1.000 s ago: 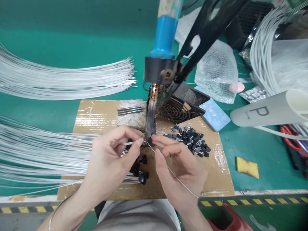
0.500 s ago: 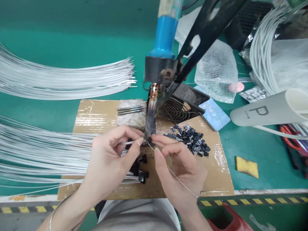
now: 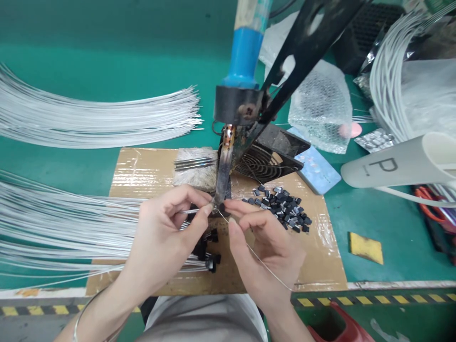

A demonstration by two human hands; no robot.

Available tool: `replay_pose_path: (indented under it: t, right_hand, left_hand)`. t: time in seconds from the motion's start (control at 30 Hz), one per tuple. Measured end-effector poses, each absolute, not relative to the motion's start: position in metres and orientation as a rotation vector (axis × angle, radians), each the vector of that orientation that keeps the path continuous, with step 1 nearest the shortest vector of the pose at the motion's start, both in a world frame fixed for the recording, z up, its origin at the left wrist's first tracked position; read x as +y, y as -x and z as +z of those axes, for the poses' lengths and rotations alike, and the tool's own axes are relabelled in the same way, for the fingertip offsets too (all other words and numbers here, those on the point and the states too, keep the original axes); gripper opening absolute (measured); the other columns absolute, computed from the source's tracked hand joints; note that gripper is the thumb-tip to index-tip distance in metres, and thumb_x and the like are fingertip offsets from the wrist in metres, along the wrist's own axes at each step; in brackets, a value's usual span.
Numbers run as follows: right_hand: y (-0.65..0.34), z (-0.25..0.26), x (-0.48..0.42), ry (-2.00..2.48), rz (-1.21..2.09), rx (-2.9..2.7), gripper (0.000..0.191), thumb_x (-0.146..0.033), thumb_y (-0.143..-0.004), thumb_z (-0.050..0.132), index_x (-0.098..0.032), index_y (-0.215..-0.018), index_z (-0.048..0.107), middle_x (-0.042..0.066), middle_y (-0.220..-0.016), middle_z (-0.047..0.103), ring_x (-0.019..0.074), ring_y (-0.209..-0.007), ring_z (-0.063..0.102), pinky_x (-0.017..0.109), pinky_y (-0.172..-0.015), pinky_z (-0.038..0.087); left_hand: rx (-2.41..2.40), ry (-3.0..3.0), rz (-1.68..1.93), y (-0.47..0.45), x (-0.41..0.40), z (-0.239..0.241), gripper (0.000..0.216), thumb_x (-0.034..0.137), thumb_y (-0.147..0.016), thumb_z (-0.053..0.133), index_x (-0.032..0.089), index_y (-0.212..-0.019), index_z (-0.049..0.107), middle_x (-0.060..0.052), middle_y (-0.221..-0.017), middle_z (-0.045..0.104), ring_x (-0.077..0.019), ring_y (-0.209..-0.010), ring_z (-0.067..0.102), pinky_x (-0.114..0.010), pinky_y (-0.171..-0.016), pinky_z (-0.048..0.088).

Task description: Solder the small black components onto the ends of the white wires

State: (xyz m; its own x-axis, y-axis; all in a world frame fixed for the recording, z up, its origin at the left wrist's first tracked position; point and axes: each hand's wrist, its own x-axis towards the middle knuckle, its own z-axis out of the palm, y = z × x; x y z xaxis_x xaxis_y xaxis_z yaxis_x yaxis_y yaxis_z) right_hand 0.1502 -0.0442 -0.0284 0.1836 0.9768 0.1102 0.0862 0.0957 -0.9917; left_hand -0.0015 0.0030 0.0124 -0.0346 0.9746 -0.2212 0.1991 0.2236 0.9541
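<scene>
Your smooth green tabletop (image 3: 356, 209) carries a shiny brown cardboard sheet (image 3: 320, 251) along its front edge. Over the sheet's middle hangs your soldering iron (image 3: 228, 137), its metal tip tapered. Beneath, your left hand (image 3: 167, 232) pinches a pale, slender cable (image 3: 188, 211); your right hand (image 3: 269, 251) holds a fine bent wire (image 3: 265, 264), one end near the tip. Both grips look unchanged from a moment earlier.

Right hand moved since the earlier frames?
No visible movement. Judged against the soldering iron, the right hand is in the same place, its fingers just right of the tip.
</scene>
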Motion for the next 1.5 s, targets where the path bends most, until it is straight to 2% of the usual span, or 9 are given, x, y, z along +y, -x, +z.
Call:
replay_pose_path:
  t: [0.13,0.37,0.5,0.63,0.8,0.97,1.17,1.37,1.5]
  right_hand:
    - [-0.1504,-0.0273,-0.0445,1.271,0.958,-1.172,0.02,-0.009,-0.094,0.074,-0.025,-0.086,0.066,0.006,-0.119,0.085,0.0225,-0.115,0.082,0.035,-0.099,0.065]
    - [-0.1498,-0.0262,-0.0444,1.272,0.942,-1.176,0.02,-0.008,-0.095,0.073,-0.025,-0.086,0.066,0.004,-0.119,0.085,0.0199,-0.115,0.081,0.03,-0.1,0.063]
    - [-0.1499,-0.0265,-0.0439,1.291,0.952,-1.176,0.02,-0.01,-0.095,0.073,-0.025,-0.086,0.065,0.005,-0.118,0.085,0.0211,-0.115,0.081,0.032,-0.101,0.064]
    - [-0.1491,-0.0251,-0.0437,1.312,0.947,-1.167,0.019,-0.012,-0.096,0.073,-0.025,-0.085,0.064,0.006,-0.115,0.086,0.0227,-0.113,0.082,0.035,-0.1,0.065]
    - [-0.1485,-0.0239,-0.044,1.307,0.944,-1.164,0.018,-0.011,-0.095,0.073,-0.025,-0.086,0.065,0.007,-0.115,0.086,0.0235,-0.113,0.082,0.036,-0.097,0.066]
    - [-0.1472,-0.0234,-0.0436,1.294,0.934,-1.159,0.019,-0.009,-0.095,0.073,-0.025,-0.086,0.067,0.005,-0.115,0.086,0.0211,-0.112,0.082,0.033,-0.097,0.065]
    - [-0.1467,-0.0229,-0.0441,1.301,0.923,-1.161,0.018,-0.011,-0.095,0.073,-0.025,-0.087,0.066,0.006,-0.114,0.086,0.0229,-0.111,0.082,0.035,-0.095,0.067]
    - [-0.1487,-0.0257,-0.0441,1.29,0.926,-1.181,0.019,-0.011,-0.096,0.074,-0.025,-0.086,0.066,0.004,-0.114,0.086,0.021,-0.113,0.082,0.03,-0.094,0.065]
    - [-0.148,-0.0249,-0.0437,1.298,0.913,-1.192,0.017,-0.011,-0.097,0.073,-0.025,-0.087,0.067,0.006,-0.112,0.086,0.0227,-0.109,0.083,0.033,-0.091,0.067]
  left_hand:
    - [1.466,-1.19,0.942,0.0007,0.0031,0.0126,0.009,0.016,-0.079,0.073,0.021,-0.072,0.073,0.001,-0.076,0.08,-0.0115,-0.061,0.063,-0.021,-0.055,0.045]
    - [1.462,-1.181,0.952,0.0013,0.0023,0.0126,0.009,0.016,-0.079,0.074,0.021,-0.072,0.074,0.001,-0.077,0.08,-0.0116,-0.061,0.063,-0.021,-0.054,0.045]
    - [1.45,-1.189,0.949,0.0008,0.0028,0.0117,0.01,0.015,-0.079,0.073,0.02,-0.071,0.073,0.001,-0.074,0.079,-0.0113,-0.064,0.064,-0.019,-0.057,0.046]
    - [1.468,-1.201,0.93,0.0001,0.0034,0.0106,0.009,0.016,-0.079,0.073,0.02,-0.071,0.073,0.001,-0.074,0.078,-0.0106,-0.059,0.059,-0.02,-0.054,0.043]
    - [1.47,-1.177,0.933,0.0006,0.0036,0.0124,0.009,0.017,-0.078,0.074,0.02,-0.07,0.073,0.0,-0.074,0.079,-0.0132,-0.063,0.064,-0.021,-0.057,0.047]
    - [1.482,-1.197,0.935,0.001,0.0025,0.0139,0.009,0.018,-0.078,0.073,0.021,-0.07,0.073,0.0,-0.073,0.079,-0.0126,-0.058,0.061,-0.022,-0.052,0.043]
    - [1.478,-1.205,0.927,0.0013,0.002,0.0123,0.008,0.019,-0.079,0.074,0.021,-0.071,0.074,-0.002,-0.075,0.08,-0.0136,-0.059,0.062,-0.024,-0.052,0.042]
    - [1.486,-1.217,0.912,0.0024,0.0012,0.0115,0.008,0.02,-0.08,0.073,0.021,-0.072,0.073,-0.002,-0.076,0.08,-0.014,-0.06,0.063,-0.024,-0.051,0.042]
    - [1.493,-1.221,0.898,0.0016,0.0002,0.0123,0.009,0.021,-0.079,0.072,0.021,-0.071,0.072,-0.002,-0.074,0.079,-0.0135,-0.056,0.06,-0.025,-0.049,0.037]
